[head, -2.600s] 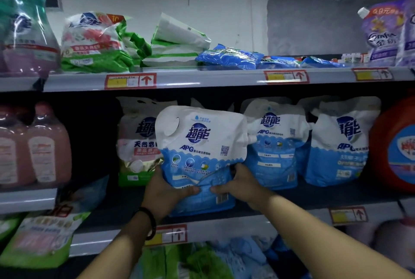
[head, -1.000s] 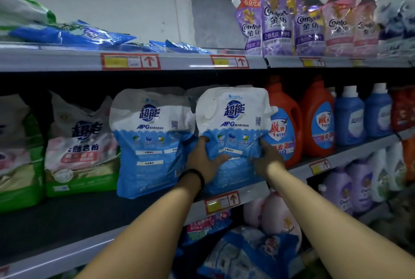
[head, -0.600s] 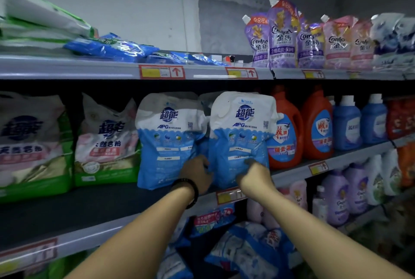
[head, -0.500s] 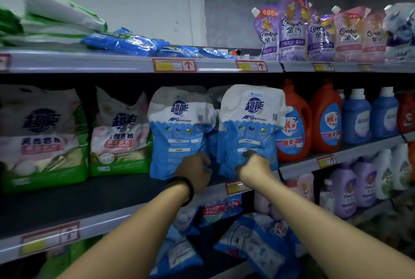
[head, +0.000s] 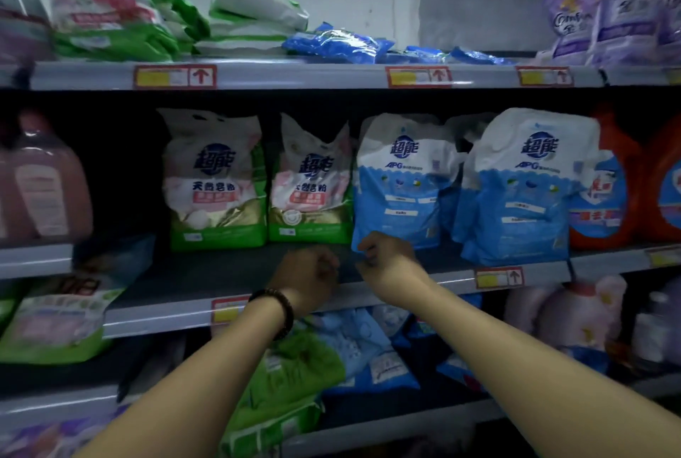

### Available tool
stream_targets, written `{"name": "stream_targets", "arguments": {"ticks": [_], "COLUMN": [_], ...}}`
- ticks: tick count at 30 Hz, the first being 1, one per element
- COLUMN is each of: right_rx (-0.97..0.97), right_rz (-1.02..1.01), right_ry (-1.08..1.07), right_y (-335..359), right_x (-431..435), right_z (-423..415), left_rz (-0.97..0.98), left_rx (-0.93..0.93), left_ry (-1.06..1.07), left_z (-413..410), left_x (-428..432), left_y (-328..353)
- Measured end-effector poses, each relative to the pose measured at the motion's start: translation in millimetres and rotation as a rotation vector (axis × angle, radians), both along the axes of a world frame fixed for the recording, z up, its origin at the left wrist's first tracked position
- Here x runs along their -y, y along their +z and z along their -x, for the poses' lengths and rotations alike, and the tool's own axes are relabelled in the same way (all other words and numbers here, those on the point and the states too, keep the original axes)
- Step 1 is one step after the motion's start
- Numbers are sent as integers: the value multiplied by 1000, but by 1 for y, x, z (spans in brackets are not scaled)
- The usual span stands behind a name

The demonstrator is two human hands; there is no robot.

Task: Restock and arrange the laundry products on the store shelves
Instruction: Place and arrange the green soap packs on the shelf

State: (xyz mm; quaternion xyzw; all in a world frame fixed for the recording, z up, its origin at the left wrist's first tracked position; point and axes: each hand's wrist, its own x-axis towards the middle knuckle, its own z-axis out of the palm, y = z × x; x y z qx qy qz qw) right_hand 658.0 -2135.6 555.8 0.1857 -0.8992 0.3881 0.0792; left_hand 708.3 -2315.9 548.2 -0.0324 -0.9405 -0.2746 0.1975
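Pouches of blue-and-white detergent, two in number, stand upright on the middle shelf [head: 206,273]. The right pouch [head: 523,199] sits at the shelf's front edge, touching the orange bottle [head: 611,196] on its right. The left pouch [head: 400,192] stands just beside it, with two green bags [head: 217,185] to its left.

Half a second ago the right hand was at the bottom of the right pouch and the left hand was at the gap between the two pouches. Both have since come away and shifted left, and the right pouch now stands free of any hand.

The right hand [head: 390,262] is at the lower left corner of the left pouch with its fingers curled. Blur hides whether they pinch that corner or only touch it, so this cannot be told. The left hand [head: 309,273] hangs over the bare shelf in front of the green bags, fingers curled in and holding nothing, with a dark wristband [head: 276,306] on its wrist. The two hands are near each other but apart.

The view has also swung left since then, and more of the green bags is now in sight.
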Motion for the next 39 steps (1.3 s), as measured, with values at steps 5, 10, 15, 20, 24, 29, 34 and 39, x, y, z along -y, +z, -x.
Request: {"name": "stream_targets", "arguments": {"ticks": [5,10,15,20,24,29,34,39], "right_rx": [-79,22,504,891,1018,1075,1066,1071], "right_rz": [58,142,528,895,1018,1059,1027,964], "right_ry": [154,144,-32,-132,-210,-231,-264,-306], "right_y": [-35,-103,-190,-222,-233,-247,-257,-260], "right_x": [26,36,48,68,83,101,116,118], "right_z": [-44,-66,-72,-72,-49,-21,-2,8], "left_rz": [-71,-226,-188,-421,-711,-869,-869,-981], "left_rx": [-56,-31,146,243,277,327,322,450], "left_ry": [-16,88,180,334,479,566,697,541], "left_z": [-64,-95,-96,-71,-43,-11,15,12], "left_x": [22,50,63,73,81,94,100,106], "left_y": [-43,-116,-178,-200,-210,-232,-245,-234]}}
